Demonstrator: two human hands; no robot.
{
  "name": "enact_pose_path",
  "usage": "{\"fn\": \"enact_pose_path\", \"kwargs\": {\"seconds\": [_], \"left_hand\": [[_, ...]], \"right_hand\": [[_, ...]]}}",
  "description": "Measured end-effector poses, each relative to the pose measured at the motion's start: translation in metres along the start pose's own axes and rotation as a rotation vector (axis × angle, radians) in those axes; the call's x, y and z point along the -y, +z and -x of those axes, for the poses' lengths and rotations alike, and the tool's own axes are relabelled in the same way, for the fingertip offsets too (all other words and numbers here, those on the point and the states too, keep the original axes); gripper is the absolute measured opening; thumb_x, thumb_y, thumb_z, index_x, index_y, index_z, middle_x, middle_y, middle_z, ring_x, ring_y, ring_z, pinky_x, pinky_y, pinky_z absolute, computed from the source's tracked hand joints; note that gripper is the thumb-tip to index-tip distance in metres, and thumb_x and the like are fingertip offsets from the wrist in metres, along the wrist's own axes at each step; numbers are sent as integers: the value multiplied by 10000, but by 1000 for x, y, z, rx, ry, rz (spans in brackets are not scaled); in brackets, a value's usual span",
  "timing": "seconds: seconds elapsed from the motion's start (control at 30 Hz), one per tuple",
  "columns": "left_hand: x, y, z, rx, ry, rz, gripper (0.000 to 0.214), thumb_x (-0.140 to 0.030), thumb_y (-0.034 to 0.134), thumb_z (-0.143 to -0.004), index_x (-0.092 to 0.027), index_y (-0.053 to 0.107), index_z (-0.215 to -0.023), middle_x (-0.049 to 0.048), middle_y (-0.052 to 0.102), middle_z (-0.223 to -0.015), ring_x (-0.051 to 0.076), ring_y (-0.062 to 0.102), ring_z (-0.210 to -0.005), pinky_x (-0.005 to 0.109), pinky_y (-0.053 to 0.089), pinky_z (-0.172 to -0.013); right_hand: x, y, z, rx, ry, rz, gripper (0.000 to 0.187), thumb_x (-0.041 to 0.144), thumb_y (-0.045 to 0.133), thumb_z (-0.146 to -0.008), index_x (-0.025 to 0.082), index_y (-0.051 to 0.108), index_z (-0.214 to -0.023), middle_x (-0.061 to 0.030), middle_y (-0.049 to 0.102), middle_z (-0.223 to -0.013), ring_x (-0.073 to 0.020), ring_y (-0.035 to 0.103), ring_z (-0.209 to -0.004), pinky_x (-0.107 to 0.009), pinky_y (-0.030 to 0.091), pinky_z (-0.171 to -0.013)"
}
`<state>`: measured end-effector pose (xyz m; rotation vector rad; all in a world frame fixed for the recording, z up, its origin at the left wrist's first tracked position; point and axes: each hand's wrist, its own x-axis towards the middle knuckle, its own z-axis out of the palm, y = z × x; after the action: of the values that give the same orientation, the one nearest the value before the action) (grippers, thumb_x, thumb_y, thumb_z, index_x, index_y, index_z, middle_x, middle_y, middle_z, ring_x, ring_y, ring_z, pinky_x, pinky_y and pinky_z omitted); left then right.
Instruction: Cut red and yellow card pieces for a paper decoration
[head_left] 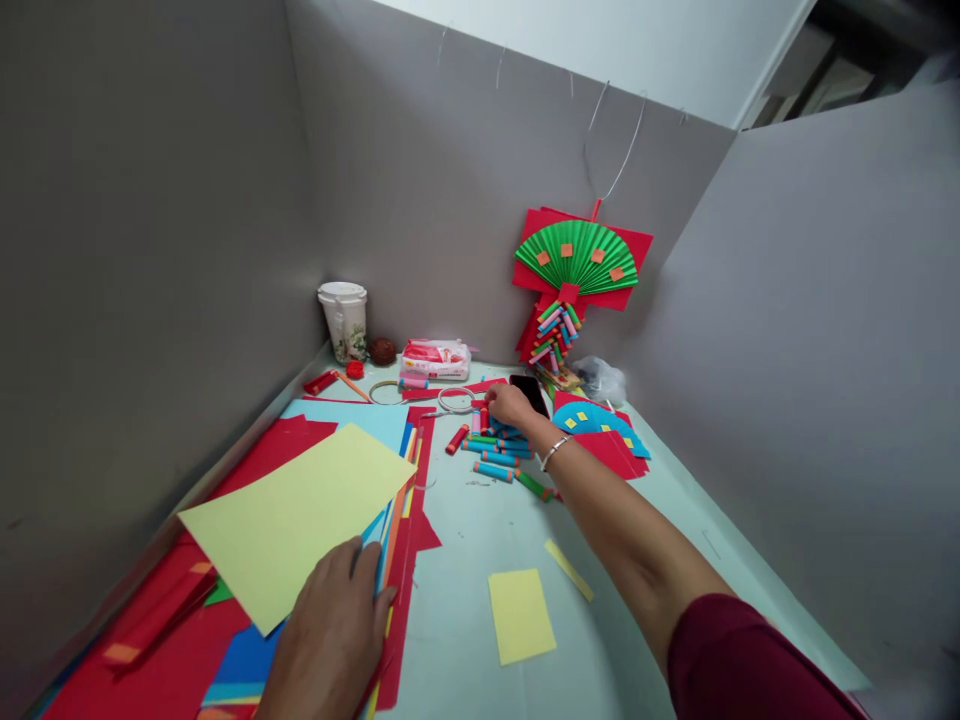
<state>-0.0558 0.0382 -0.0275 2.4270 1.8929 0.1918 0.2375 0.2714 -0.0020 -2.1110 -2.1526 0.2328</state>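
Note:
My left hand [334,625] lies flat, fingers spread, on a stack of coloured paper sheets [247,660] at the near left, its fingertips on the edge of a pale yellow sheet [296,520] on top. My right hand [511,405] is stretched far forward, fingers curled down over a pile of small rolled paper tubes [499,450] in red, blue and green. What the fingers grip is hidden. A bracelet [553,452] circles that wrist.
A small yellow paper rectangle [521,615] and a thin yellow strip [568,570] lie on the pale table. A black phone [529,392], scissors [450,400], a cup [343,320], a tissue pack [435,358] and a green paper fan decoration [576,262] stand by the grey partition walls.

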Motion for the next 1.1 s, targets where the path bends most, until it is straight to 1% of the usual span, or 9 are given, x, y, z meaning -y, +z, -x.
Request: {"fn": "enact_pose_path", "kwargs": {"seconds": [0.13, 0.27, 0.43, 0.63, 0.73, 0.87, 1.0, 1.1], "left_hand": [[1, 1, 0, -19, 9, 22, 394, -221, 417, -920, -94, 620, -1233, 199, 594, -1262, 316, 538, -1185, 423, 431, -998], [-1, -1, 0, -6, 5, 13, 409, -213, 406, -924, -71, 614, -1247, 214, 589, -1267, 323, 538, -1191, 430, 432, -1003], [-3, -4, 0, 29, -9, -6, 415, -223, 400, -930, -82, 606, -1262, 200, 585, -1280, 314, 533, -1207, 412, 433, -1003], [-1, -1, -1, 26, -2, -30, 424, -233, 384, -937, -91, 595, -1276, 192, 581, -1284, 311, 528, -1213, 409, 423, -1006], [-1, -2, 0, 24, 5, -26, 423, -234, 376, -940, -94, 596, -1273, 189, 582, -1281, 310, 530, -1207, 411, 426, -999], [-2, -1, 1, 10, 7, -22, 422, -222, 386, -939, -69, 597, -1272, 205, 581, -1277, 317, 531, -1201, 417, 424, -1003], [-1, 0, 1, -6, 6, -12, 413, -203, 396, -939, -60, 602, -1267, 210, 582, -1277, 315, 529, -1201, 415, 421, -1012], [-2, 0, -1, 5, 6, -11, 410, -199, 404, -939, -57, 604, -1267, 213, 581, -1281, 318, 530, -1200, 420, 418, -1017]], "right_hand": [[-5, 0, 5, 21, 4, 6, 270, 337, 590, -963, 163, 608, -1167, -83, 613, -1180, -222, 624, -1004, -416, 539, -859], [-7, -1, 6, 40, -26, 6, 269, 338, 595, -959, 170, 611, -1169, -83, 607, -1202, -228, 616, -1032, -424, 529, -881], [-7, -1, 3, 62, -31, 11, 285, 338, 597, -957, 175, 604, -1192, -89, 595, -1233, -237, 607, -1061, -437, 521, -899], [-8, 1, 1, 103, -10, 26, 274, 332, 597, -958, 174, 605, -1181, -86, 598, -1217, -230, 613, -1037, -422, 531, -878], [-9, 0, 4, 124, -16, 21, 277, 335, 598, -957, 169, 605, -1179, -82, 604, -1199, -229, 619, -1022, -415, 537, -864], [-8, -2, 10, 145, -37, 11, 276, 334, 601, -956, 165, 606, -1174, -81, 609, -1189, -226, 623, -1010, -411, 542, -854], [-8, -5, 15, 138, -53, 11, 275, 336, 598, -957, 167, 607, -1173, -83, 606, -1199, -229, 618, -1024, -419, 536, -868], [-9, -7, 17, 139, -70, 4, 270, 335, 593, -960, 168, 609, -1171, -83, 608, -1195, -225, 621, -1014, -416, 538, -864]]}}
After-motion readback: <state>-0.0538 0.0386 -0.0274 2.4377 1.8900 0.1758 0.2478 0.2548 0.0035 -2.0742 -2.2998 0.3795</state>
